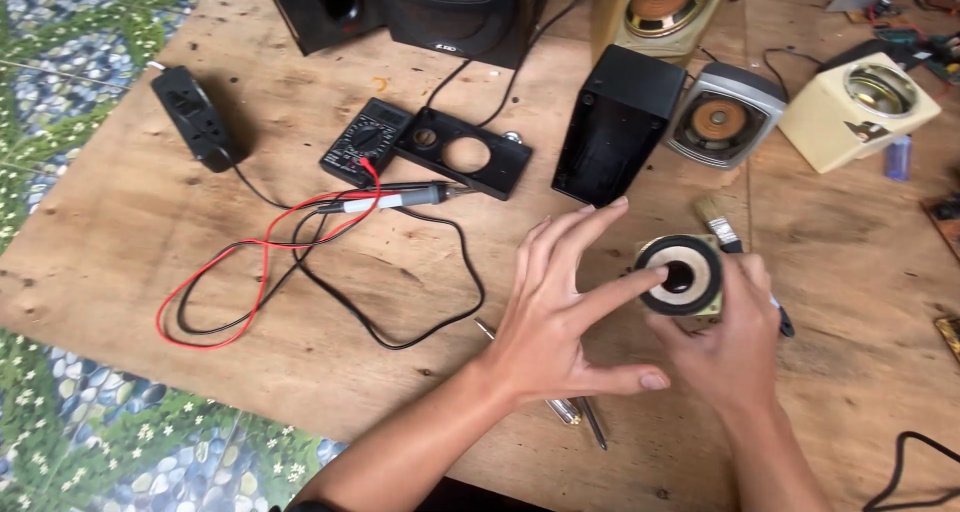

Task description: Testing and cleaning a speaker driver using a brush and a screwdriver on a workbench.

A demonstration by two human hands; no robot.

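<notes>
Repair workshop: multimeter (364,142), soldering iron (395,200), speakers (724,120)

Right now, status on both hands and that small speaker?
Right hand grips speaker driver. Left hand open, fingertip on its rim. Paintbrush just behind; screwdrivers under left wrist.

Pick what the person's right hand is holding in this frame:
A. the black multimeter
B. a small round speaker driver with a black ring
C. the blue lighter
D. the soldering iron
B: the right hand grips the small round speaker driver from below, while a finger of the left hand touches its black rim; the multimeter, soldering iron and lighter lie untouched on the wooden table.
</notes>
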